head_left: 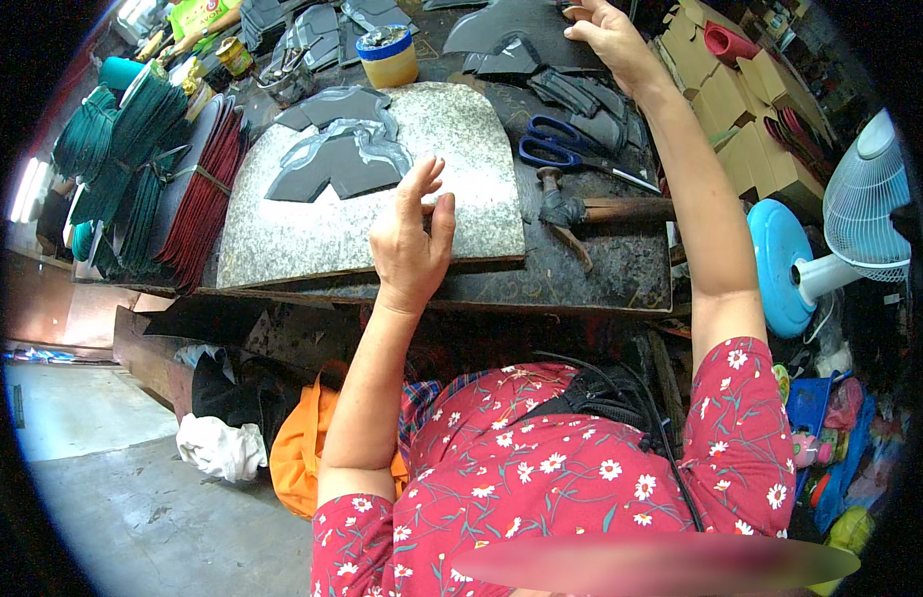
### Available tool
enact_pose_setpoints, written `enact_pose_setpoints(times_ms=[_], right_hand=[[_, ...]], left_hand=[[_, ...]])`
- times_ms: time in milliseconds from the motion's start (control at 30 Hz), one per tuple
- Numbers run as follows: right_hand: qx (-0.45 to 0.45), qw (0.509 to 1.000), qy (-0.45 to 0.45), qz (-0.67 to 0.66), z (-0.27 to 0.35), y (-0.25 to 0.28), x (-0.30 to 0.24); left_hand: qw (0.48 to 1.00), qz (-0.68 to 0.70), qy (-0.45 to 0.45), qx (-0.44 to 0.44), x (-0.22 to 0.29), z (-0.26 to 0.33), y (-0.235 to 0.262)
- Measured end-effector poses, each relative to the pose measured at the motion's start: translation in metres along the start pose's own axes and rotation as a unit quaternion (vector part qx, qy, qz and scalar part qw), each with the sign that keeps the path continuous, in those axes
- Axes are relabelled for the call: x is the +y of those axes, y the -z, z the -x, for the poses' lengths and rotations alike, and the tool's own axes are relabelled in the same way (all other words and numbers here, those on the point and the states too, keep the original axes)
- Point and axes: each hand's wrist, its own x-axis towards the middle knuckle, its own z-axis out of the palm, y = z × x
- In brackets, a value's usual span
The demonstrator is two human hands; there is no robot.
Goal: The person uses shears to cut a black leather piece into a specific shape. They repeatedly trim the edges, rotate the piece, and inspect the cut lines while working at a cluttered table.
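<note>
My left hand (412, 244) hovers above the front of a white speckled board (461, 224), fingers bent and thumb apart, with nothing in it. Behind it on the board lie curved dark grey cut pieces (347, 164) with shiny, wet-looking smears along their edges. At the top edge of the view, my right hand (616, 42) reaches to the back of the bench, thumb and fingers drawn together by a larger dark grey piece (511, 35). What sits between those fingertips is partly cut off. A tub with a blue rim (387, 58) and yellowish contents stands behind the board.
Blue-handled scissors (561, 144) and a hammer (601, 209) lie right of the board. Bundled green strips (128, 149) and red strips (208, 194) stand at the left. Cardboard boxes (770, 149) and a fan (780, 269) are at the right.
</note>
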Motion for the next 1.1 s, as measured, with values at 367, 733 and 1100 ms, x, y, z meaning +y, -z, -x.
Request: enact_pose_setpoints(times_ms=[367,733,1100], right_hand=[[0.049,0.779,0.147,0.608,-0.004,-0.008,0.115],[0.000,0.843,0.076,0.532,-0.013,-0.046,0.080],[-0.278,0.863,0.230,0.354,0.066,-0.205,-0.069]], left_hand=[[0.997,-0.072,-0.014,-0.013,-0.001,0.000,0.000],[0.994,-0.101,-0.034,-0.023,0.005,-0.002,0.002],[0.980,-0.099,-0.029,0.168,-0.002,0.001,0.018]])
